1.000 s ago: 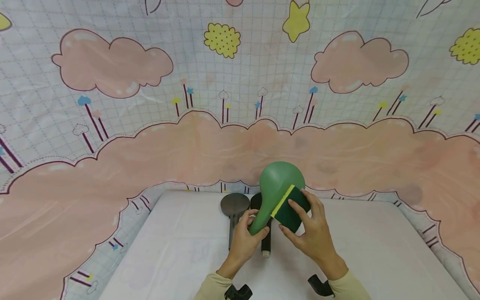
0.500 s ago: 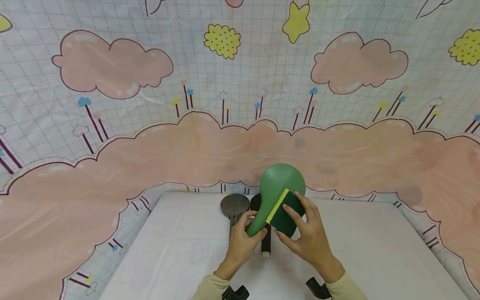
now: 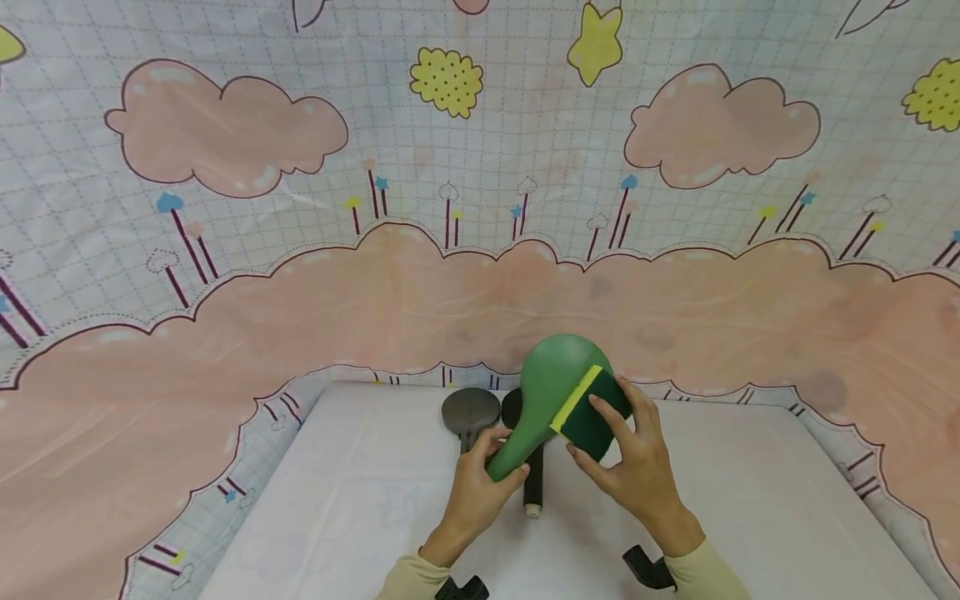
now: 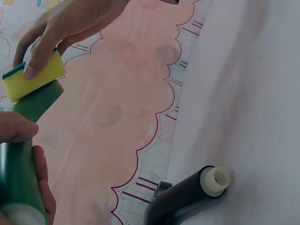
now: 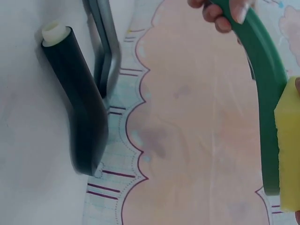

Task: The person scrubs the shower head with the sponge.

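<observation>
Your left hand [image 3: 471, 492] is gripping the green shower head [image 3: 551, 392], its long axis tilting up-right; your right hand [image 3: 637, 462] is pinching the sponge [image 3: 592, 412] against it. Only the wrist views are showing the sponge's yellow underside.

Two shower heads [image 3: 471, 410] [image 3: 532, 467] side by side on table [image 3: 750, 500], behind hands; backdrop [image 3: 300, 292] beyond.

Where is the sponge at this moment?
In the head view the sponge is right of centre, held by the right hand against the green shower head, above the white table.
</observation>
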A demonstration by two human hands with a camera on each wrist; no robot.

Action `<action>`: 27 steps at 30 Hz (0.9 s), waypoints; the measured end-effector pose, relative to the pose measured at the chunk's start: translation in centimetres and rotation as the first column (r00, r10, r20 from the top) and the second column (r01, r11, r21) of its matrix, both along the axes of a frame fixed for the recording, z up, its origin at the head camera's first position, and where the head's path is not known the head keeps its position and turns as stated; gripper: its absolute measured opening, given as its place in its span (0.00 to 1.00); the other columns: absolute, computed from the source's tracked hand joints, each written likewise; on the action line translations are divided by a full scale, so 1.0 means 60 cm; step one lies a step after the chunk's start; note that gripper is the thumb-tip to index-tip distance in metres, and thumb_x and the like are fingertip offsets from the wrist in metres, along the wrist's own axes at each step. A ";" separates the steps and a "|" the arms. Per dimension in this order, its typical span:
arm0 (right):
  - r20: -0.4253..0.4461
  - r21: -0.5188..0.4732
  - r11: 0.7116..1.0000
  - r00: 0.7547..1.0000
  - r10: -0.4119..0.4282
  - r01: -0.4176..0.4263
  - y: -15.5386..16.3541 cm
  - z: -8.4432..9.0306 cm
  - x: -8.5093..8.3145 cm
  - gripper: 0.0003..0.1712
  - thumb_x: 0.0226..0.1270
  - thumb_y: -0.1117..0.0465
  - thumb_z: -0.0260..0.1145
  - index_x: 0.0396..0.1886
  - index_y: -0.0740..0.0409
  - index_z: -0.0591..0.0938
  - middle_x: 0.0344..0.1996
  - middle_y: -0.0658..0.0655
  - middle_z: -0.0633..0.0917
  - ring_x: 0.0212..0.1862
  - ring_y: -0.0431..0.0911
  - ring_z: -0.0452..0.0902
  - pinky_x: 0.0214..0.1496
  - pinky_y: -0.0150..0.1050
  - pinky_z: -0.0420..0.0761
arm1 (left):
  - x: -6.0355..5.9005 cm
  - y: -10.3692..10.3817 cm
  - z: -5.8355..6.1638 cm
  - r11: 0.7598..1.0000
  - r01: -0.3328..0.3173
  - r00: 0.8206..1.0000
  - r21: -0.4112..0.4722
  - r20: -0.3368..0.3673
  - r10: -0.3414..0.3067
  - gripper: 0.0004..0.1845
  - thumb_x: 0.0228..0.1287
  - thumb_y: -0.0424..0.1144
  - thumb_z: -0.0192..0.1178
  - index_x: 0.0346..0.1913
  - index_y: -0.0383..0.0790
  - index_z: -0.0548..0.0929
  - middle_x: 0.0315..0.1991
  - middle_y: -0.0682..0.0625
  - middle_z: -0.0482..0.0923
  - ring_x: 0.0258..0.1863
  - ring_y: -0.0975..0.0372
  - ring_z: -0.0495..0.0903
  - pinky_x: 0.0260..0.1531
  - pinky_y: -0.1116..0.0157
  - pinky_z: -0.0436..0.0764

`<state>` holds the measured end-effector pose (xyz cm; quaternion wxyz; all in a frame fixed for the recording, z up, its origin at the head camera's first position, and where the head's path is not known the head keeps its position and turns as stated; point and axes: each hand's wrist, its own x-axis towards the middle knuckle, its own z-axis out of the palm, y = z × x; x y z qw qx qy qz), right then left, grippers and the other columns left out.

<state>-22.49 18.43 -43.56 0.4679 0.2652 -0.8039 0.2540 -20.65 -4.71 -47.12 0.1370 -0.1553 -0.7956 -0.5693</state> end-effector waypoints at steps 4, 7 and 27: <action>0.004 -0.014 1.000 1.000 -0.017 0.017 0.008 0.003 -0.001 0.41 0.62 0.29 0.58 0.60 0.56 0.79 0.67 0.69 0.69 0.64 0.62 0.67 0.57 0.55 0.78 | 0.002 -0.003 -0.001 1.000 0.004 1.000 -0.004 -0.002 -0.004 0.23 0.57 0.39 0.70 0.56 0.49 0.77 0.39 0.47 0.86 0.31 0.66 0.77 0.32 0.69 0.75; 0.013 -0.024 0.999 1.000 -0.021 0.021 0.013 0.004 -0.001 0.42 0.62 0.28 0.57 0.60 0.57 0.79 0.67 0.69 0.69 0.64 0.63 0.67 0.49 0.65 0.79 | 0.004 -0.005 -0.001 1.000 0.011 1.000 -0.002 0.004 -0.011 0.23 0.57 0.38 0.71 0.56 0.50 0.77 0.39 0.48 0.86 0.31 0.66 0.77 0.32 0.69 0.75; -0.023 0.006 0.998 0.997 0.068 -0.067 -0.019 -0.017 0.024 0.38 0.63 0.31 0.60 0.59 0.54 0.80 0.66 0.70 0.70 0.65 0.61 0.66 0.75 0.27 0.53 | 0.008 -0.003 0.000 1.000 -0.007 1.000 0.004 -0.030 0.007 0.24 0.55 0.35 0.71 0.55 0.49 0.77 0.38 0.50 0.87 0.30 0.67 0.76 0.31 0.70 0.74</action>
